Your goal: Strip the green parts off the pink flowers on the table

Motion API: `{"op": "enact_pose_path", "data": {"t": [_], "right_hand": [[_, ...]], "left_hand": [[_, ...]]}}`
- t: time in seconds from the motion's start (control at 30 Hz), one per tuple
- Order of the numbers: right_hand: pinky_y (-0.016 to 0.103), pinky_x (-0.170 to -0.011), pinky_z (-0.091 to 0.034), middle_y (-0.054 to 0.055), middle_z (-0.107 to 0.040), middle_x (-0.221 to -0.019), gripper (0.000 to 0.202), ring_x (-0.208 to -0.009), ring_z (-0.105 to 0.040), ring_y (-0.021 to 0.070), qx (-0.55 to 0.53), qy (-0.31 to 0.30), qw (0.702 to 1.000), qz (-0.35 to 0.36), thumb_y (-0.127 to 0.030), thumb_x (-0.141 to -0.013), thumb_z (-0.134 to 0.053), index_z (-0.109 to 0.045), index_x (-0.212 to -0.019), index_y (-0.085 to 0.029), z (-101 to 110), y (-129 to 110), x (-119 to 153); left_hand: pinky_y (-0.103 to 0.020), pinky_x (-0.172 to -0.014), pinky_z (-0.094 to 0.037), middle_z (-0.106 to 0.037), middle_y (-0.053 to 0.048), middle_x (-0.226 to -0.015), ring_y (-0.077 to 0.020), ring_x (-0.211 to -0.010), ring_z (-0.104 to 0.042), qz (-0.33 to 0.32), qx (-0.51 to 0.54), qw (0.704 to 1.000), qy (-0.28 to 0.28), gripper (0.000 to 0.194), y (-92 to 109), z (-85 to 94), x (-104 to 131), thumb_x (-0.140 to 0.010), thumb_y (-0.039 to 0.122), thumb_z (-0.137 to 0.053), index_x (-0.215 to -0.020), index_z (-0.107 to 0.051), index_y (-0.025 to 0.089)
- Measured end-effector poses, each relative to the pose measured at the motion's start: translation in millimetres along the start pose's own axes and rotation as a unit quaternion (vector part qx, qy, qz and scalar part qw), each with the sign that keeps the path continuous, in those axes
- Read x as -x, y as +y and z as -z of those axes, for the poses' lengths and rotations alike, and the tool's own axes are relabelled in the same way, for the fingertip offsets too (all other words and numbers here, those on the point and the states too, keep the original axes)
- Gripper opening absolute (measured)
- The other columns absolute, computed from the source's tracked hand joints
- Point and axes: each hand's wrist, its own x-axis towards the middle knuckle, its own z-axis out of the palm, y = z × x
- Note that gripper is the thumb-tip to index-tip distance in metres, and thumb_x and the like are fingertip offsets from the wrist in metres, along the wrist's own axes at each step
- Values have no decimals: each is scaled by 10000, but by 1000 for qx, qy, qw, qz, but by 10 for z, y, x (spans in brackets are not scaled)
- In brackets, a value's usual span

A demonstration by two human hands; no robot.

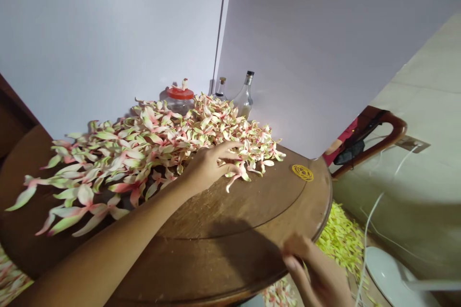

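The left hand (205, 169) reaches in at the right front of the heap, its index finger stretched out and parted from the thumb. The fingertips are at a cream flower with a pink centre (238, 172); whether they pinch it, I cannot tell. The right hand (317, 268), blurred, is at the near right edge of the table, thumb and fingers curled towards each other; what lies between them, if anything, I cannot make out.

Around and beyond the left hand spreads a large heap of cream, pink and pale-green flowers (144, 141), lying loose on the round brown wooden table (230, 216). Behind the heap are a clear jar with a red lid (180, 95), with 1 small flower (184, 84) on its lid, and 2 glass bottles, a smaller cork-topped bottle (221, 87) and a taller clear black-capped bottle (245, 97). A bunch of thin yellow loops (302, 172) lies near the table's right edge.

Below on the right are many bright yellow-green petal-like pieces (340, 240) and a white rounded object (391, 273), with a white cord (370, 216) hanging nearby. Farther back, part of a person in a deep-pink sleeve (347, 134) shows beside a curved brown wooden armrest (392, 127).
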Motion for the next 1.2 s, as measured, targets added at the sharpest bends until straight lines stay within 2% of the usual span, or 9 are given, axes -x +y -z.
{"op": "enact_pose_path", "data": {"t": [0.07, 0.13, 0.23, 0.3, 0.43, 0.6, 0.93, 1.07, 1.2], "right_hand": [[242, -580, -433, 21, -639, -700, 197, -624, -581, 157, -33, -56, 998, 13, -375, -917, -651, -663, -799, -217, -135, -105, -462], [244, -620, -443, 21, -655, -760, 207, -672, -587, 157, -107, -68, 992, -22, -399, -935, -638, -643, -848, -210, -322, -133, -841], [260, -673, -471, 21, -685, -805, 220, -718, -621, 162, -263, -111, 957, -51, -407, -904, -691, -600, -873, -209, -573, -87, -1140], [247, -645, -456, 4, -684, -769, 227, -673, -603, 141, -307, -116, 943, -60, -387, -878, -733, -593, -860, -208, -661, -55, -1192], [217, -579, -395, -27, -640, -675, 225, -580, -516, 95, -292, -97, 949, -63, -374, -877, -741, -619, -813, -196, -663, -55, -1203], [205, -571, -404, -29, -632, -638, 224, -565, -518, 84, -288, -98, 951, -56, -372, -889, -729, -638, -794, -190, -621, -89, -1262], [210, -572, -445, -19, -652, -649, 198, -567, -569, 94, -311, -92, 945, -39, -349, -864, -756, -652, -801, -193, -626, -120, -1318], [224, -601, -447, -21, -637, -661, 192, -589, -564, 102, -288, -106, 951, -42, -359, -894, -721, -639, -833, -197, -592, -127, -1314], [254, -647, -453, -5, -653, -759, 186, -656, -578, 124, -245, -133, 958, -66, -390, -922, -675, -645, -948, -208, -537, -137, -1313]], "left_hand": [[-269, -716, -644, -777, -73, -1084, -160, -792, -769, -41, -2, 999, -27, 429, 32, -41, 29, -894, 196, -706, -1305, -586, 236], [-260, -853, -637, -770, -69, -1108, -169, -982, -758, -71, 13, 996, -51, 410, 50, -76, 54, -912, 156, -678, -1300, -559, 216], [-250, -932, -614, -762, -59, -1134, -157, -1056, -736, -84, 7, 995, -60, 444, 39, -101, 76, -925, 144, -665, -1337, -518, 220], [-251, -955, -605, -758, -48, -1146, -153, -1073, -729, -90, -9, 995, -52, 497, 15, -97, 80, -917, 144, -681, -1370, -501, 244], [-251, -939, -614, -756, -37, -1158, -148, -1062, -733, -104, -13, 993, -45, 541, -6, -77, 77, -931, 165, -670, -1421, -474, 280], [-235, -953, -605, -784, 11, -1068, -153, -1057, -736, -75, -10, 997, -18, 581, 32, -70, 66, -900, 115, -690, -1418, -500, 298], [-216, -879, -631, -784, -14, -1065, -154, -939, -767, -38, 31, 999, -2, 548, 65, -58, 53, -864, 152, -747, -1367, -554, 248], [-196, -898, -618, -796, -17, -997, -154, -972, -759, -51, 19, 998, 18, 560, 78, -52, 36, -842, 86, -749, -1353, -560, 216], [-160, -824, -624, -796, -36, -1006, -121, -848, -775, -86, -10, 996, 32, 508, 78, -39, 26, -869, 48, -703, -1334, -564, 197]]}}
